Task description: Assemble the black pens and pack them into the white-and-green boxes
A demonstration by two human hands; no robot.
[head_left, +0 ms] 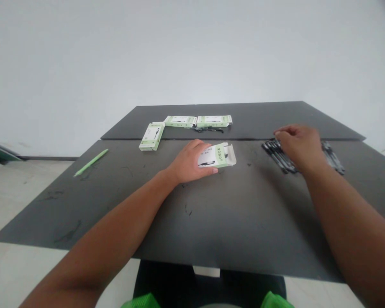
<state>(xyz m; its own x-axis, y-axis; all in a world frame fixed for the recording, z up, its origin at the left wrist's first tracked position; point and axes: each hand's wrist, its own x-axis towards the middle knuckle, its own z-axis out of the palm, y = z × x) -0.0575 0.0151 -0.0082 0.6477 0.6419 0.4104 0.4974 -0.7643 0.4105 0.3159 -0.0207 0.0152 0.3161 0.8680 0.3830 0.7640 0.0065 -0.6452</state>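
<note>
and here's the left hand, wrapped firmly around a small white-and-green box near the middle of the table, thumb along the near edge, fingers over the far side! the box's end flaps stand unfolded, facing right, towards the other hand. over on that side, the right hand is above the row of dark pens, fingers curled in, thumb tip close to the index finger; whether a pen is pinched there, we cannot tell from this angle. the pens lie side by side at a slant, showing out on both sides of the hand and wrist.

moving outward, a second box lies at an angle beyond the left hand, and past it two more, the far left box and the far right box, sit end to end, with a few loose dark pens just in front. out on the left, a light green pen-shaped stick lies alone, slanting. all of it on a dark grey table, scuffed in places, pale wall behind.
</note>
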